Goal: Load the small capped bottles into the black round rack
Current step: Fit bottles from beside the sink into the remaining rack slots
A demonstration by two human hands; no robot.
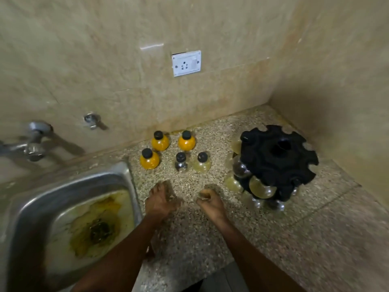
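From the head view, five capped bottles stand loose on the speckled bench [273, 239] near the back wall: two orange ones in the rear row [160, 141] [186, 141], a third orange one [149, 158] in front at the left, then a small clear one [181, 161] and a pale yellow one [201, 162] beside it. The black rack [277, 160] sits well to their right, close to the corner where the side wall meets the back wall, with little room behind it or to its right. Clear and pale yellow bottles [261, 187] already hang in its slots on the near and left sides; several notches along its far rim show open. The left hand [161, 200] hovers low over the bench just in front of the loose bottles, fingers loosely bent and blurred, holding nothing that can be seen. The right hand [209, 200] is beside it, fingers curled into a loose fist; whether it holds anything I cannot tell. Bare bench lies between the hands and the bottles. The sink [124, 178] borders the bench on the left, its rim close to the left hand, with a tap [31, 142] above it and a socket [186, 63] on the wall.
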